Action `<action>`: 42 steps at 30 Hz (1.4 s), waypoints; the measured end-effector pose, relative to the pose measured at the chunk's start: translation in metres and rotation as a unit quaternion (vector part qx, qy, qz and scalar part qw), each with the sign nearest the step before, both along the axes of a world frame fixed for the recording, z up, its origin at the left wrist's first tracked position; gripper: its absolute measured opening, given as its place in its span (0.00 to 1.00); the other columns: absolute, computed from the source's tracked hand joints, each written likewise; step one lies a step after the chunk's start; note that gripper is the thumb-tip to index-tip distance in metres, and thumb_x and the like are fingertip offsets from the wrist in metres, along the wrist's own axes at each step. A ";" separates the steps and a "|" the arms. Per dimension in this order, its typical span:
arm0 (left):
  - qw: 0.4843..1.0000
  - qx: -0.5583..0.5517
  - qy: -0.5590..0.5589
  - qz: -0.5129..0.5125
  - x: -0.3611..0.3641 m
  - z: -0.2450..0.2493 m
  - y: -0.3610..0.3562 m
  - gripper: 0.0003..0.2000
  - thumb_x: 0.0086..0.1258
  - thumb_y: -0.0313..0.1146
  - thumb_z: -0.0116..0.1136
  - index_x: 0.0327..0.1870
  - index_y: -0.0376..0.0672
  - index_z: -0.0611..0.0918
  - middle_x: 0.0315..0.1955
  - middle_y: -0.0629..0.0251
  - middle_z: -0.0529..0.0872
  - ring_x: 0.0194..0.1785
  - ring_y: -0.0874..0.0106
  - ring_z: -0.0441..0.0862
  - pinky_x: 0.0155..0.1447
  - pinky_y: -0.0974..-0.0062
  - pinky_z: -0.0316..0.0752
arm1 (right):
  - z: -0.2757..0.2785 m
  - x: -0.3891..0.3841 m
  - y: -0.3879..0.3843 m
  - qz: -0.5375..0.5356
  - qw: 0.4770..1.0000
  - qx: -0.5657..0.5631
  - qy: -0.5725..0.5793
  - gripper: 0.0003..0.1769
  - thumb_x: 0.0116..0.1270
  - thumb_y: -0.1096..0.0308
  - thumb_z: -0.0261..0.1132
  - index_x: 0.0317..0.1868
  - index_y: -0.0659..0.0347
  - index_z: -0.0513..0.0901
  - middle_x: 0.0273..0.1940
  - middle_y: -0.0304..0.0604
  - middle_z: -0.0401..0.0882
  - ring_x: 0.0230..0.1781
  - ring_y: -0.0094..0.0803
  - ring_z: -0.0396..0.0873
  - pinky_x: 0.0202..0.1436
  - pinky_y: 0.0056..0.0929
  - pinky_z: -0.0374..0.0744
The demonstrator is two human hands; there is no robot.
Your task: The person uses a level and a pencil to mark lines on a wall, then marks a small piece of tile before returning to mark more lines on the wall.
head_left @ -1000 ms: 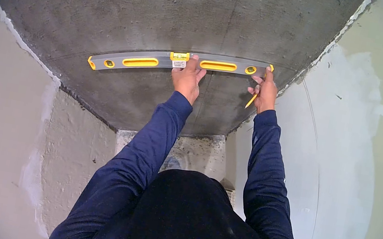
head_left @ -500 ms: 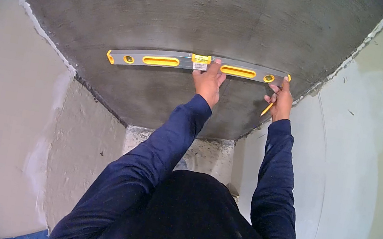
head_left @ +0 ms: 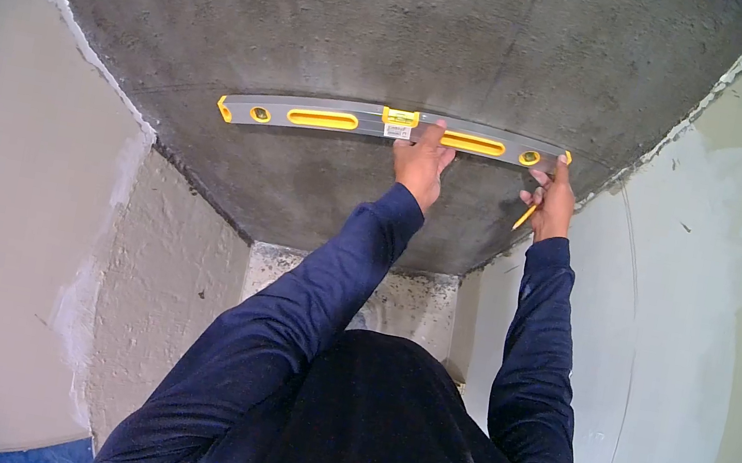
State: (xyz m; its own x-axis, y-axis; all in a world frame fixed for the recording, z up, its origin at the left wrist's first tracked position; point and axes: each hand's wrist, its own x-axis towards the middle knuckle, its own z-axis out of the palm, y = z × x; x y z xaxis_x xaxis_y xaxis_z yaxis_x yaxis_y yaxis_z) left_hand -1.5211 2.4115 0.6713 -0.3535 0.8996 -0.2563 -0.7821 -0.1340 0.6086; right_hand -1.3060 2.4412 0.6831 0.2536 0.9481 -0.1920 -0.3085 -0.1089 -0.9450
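A long grey spirit level [head_left: 365,121] with yellow end caps, yellow grip slots and vials lies across the dark cement wall. It looks bowed through the wide lens. My left hand [head_left: 420,173] grips its lower edge just right of the middle vial, with one finger up over the face. At the level's right end is my right hand [head_left: 554,203], its fingers pressed on the end cap. A yellow pencil [head_left: 524,217] is tucked in that same hand, tip pointing down.
Dark cement [head_left: 328,18] covers the wall ahead, with faint lines near both ends of the level. Pale side walls [head_left: 696,286] stand close on either side, meeting it at rough white edges. A speckled light patch [head_left: 423,299] shows below, and something blue [head_left: 48,457] at bottom left.
The view has shifted slightly, so the wall and level appear a little farther right. My left hand has slid slightly right along the level. My right hand keeps its hold.
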 end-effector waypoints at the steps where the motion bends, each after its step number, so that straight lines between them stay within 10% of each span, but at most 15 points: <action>1: 1.000 0.010 0.003 -0.001 -0.001 0.001 -0.001 0.13 0.66 0.34 0.63 0.44 0.37 0.74 0.35 0.65 0.77 0.35 0.71 0.79 0.47 0.68 0.80 | 0.000 0.000 0.000 -0.002 1.000 0.001 -0.001 0.30 0.68 0.44 0.59 0.50 0.67 0.72 0.35 0.48 0.79 0.10 0.19 0.61 0.16 0.25 0.78; 42: 1.000 0.016 0.019 -0.016 0.001 0.001 0.000 0.13 0.66 0.30 0.63 0.46 0.39 0.73 0.39 0.63 0.79 0.39 0.70 0.80 0.47 0.66 0.80 | 0.003 0.001 -0.003 -0.014 1.000 0.005 0.009 0.28 0.68 0.46 0.58 0.48 0.68 0.71 0.35 0.49 0.79 0.11 0.20 0.63 0.17 0.25 0.78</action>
